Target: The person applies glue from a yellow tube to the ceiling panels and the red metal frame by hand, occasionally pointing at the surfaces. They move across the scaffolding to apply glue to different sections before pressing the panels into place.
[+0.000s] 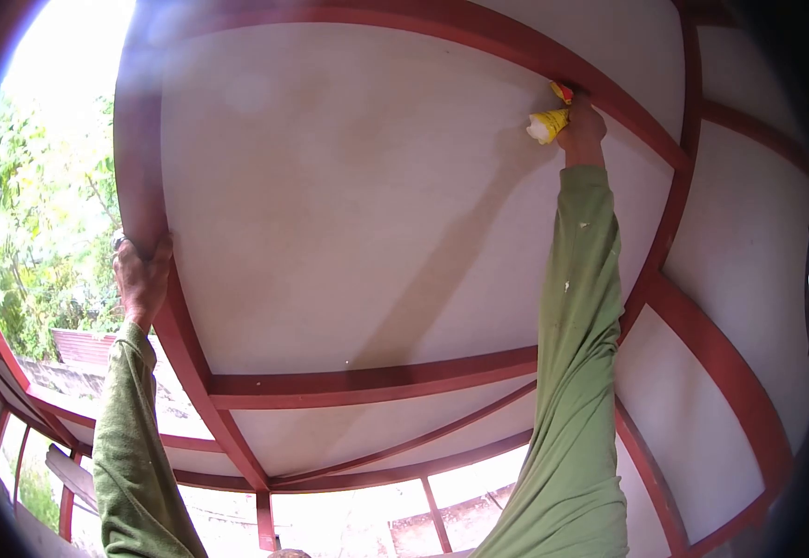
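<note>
From where I stand, the person has both arms in green sleeves stretched up towards the pale panel, and the thing that catches my eye is the yellow packet in the right hand, close under the upper red beam. That hand looks clamped on the packet, though its back and wrist hide most of the fingers, so I can't tell just how they sit. The left hand is well apart from it, closed over the edge of the left red beam, with nothing loose in it that I can see. The packet, I'd judge, is light and soft, a thin wrapper that would crumple under a squeeze and may be a bit slick; it doesn't strike me as fragile, though a hard pinch might split it. I'd take hold round the middle of the yellow body, where there's most to grip, leaving free the pale end that juts out to the left and the red-and-yellow flap that sticks up near the beam. As for containers, the packet itself is the only likely one I notice: that whitish end could be what's inside or just a bare part of the wrapping, and from here I can't say which, nor how full it is
</note>
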Demonstrator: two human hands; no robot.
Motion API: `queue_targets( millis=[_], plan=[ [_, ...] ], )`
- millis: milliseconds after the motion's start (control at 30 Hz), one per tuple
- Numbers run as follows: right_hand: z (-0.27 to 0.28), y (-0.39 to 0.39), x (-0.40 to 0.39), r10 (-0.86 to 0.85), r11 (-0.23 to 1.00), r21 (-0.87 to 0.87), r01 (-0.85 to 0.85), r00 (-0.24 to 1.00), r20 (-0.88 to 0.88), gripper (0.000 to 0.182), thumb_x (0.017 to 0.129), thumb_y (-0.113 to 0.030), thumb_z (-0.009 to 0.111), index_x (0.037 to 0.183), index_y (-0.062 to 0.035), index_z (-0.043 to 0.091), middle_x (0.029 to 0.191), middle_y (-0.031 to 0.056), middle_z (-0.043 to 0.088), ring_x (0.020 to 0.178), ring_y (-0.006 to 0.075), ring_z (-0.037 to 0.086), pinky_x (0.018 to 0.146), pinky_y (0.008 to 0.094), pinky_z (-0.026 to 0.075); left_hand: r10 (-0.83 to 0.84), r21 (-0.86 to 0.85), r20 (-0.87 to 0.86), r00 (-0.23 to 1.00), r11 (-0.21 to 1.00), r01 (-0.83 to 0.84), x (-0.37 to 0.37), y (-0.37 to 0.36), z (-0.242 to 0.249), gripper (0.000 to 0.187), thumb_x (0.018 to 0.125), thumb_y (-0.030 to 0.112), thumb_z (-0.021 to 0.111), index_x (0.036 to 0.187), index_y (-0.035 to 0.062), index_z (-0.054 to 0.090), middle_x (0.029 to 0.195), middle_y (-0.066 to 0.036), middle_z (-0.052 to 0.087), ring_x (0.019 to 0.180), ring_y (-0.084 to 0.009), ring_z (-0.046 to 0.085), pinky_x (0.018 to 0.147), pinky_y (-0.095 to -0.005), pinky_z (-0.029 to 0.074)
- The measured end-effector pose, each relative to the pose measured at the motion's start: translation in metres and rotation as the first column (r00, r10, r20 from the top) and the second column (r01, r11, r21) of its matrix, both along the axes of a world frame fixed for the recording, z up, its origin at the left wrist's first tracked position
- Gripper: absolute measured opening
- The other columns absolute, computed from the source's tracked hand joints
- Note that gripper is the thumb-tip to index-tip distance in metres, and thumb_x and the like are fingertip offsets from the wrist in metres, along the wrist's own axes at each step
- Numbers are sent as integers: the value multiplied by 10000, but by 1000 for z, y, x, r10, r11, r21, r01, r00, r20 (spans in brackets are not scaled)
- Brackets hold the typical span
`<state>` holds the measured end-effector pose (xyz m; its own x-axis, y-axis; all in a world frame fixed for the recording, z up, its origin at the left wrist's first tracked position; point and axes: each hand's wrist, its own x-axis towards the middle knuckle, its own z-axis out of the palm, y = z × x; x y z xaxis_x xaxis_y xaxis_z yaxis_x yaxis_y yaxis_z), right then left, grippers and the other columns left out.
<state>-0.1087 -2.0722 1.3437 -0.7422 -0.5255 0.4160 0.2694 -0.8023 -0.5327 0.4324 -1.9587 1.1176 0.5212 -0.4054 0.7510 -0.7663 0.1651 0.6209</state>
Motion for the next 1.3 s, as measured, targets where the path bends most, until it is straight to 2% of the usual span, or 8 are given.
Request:
queue_targets(
  millis=[100,300,600,800,967,1100,1167,1300],
  plan=[
    [-1,-5,-6,58,997,-45,-63,991,-120,383,877,-157,604,1143,91,485,1036,138,581,851,243,626,671,391,536,24,-36,34,999,999,-23,6,-4,-4,395,795,308,677,941,-52,609,838,-212,672,796,-351,661,745,-425,500],
    [-2,13,9,8,1000,16,-8,998,-57,368,902,-146,576,1167,89,476,1059,147,578,865,249,627,682,392,540,24,-55,60,998,998,-21,4,-4,-3,401,786,312,676,938,-53,607,847,-223,669,803,-365,658,752,-433,497],
    [-4,14,19,-93,994,-48,93,996,5,422,837,-144,644,1123,116,475,1052,167,599,841,259,646,665,413,551,49,-112,65,997,993,-41,-1,-4,-3,385,785,298,676,941,-47,608,832,-216,671,788,-355,664,749,-429,501],
    [5,17,28,-223,968,137,210,971,84,437,844,-210,631,1144,73,485,1090,131,586,928,250,623,717,388,537,32,-93,52,998,995,-27,-2,-3,-1,383,785,287,675,947,-53,604,832,-213,672,786,-348,668,744,-426,506],
    [11,4,12,-364,864,288,412,908,-206,549,815,-324,645,1156,71,474,1130,147,598,990,262,625,755,318,531,27,-30,30,999,999,-26,-1,-3,0,384,797,318,643,948,-34,625,848,-213,672,802,-371,662,748,-447,499],
    [5,21,24,-433,851,255,458,889,-151,576,811,-347,642,1148,87,469,1146,196,588,1020,284,622,786,332,540,9,-32,34,999,999,-8,-6,3,5,375,798,325,637,931,-25,639,856,-217,671,813,-381,659,760,-453,496],
    [0,15,18,-630,653,244,717,693,-350,562,822,-339,637,1081,131,469,1132,238,585,938,294,656,764,373,556,3,-64,11,1000,998,-3,-2,0,0,374,797,328,638,909,-28,643,849,-217,672,814,-379,660,759,-455,492],
    [-9,23,2,-648,651,270,709,705,-289,582,809,-361,644,1035,148,476,1079,263,598,938,321,657,782,386,557,42,-93,40,998,995,-38,1,-3,0,375,795,334,640,900,-26,644,833,-212,673,811,-377,661,752,-450,492]
  ],
)
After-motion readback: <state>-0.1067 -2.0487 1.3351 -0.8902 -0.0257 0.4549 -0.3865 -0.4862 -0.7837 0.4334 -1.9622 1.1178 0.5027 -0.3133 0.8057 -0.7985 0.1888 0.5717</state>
